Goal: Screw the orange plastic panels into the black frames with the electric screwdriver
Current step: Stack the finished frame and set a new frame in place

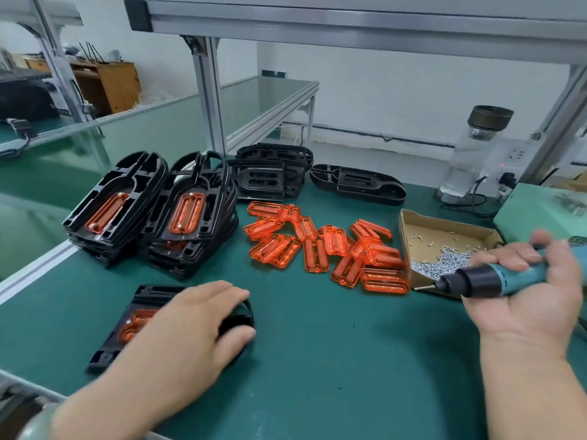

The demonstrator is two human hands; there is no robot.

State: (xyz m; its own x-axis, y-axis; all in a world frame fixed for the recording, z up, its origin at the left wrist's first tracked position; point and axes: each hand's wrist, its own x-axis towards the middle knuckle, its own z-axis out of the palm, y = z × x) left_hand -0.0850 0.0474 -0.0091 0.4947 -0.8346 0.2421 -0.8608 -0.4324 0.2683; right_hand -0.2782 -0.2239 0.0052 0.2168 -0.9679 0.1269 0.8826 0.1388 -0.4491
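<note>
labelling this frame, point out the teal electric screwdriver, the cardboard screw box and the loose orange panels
teal electric screwdriver (514, 278): head view, teal barrel
brown cardboard box of screws (440, 235): head view, bare floor
pile of loose orange plastic panels (316, 255): head view, middle panel

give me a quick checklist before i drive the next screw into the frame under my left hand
1. Frame steadied: ok, the left hand holds it on the green mat.
2. Orange panel seated in the frame: cannot tell, the hand covers much of it.
3. Electric screwdriver gripped: ok, in the right hand.
4. Bit over a screw hole: not ok, it points sideways, off to the right by the cardboard box.
5. Screw loaded on the bit: cannot tell, the tip is too small.
6. Screws in supply: ok, a pile lies in the box.
</note>
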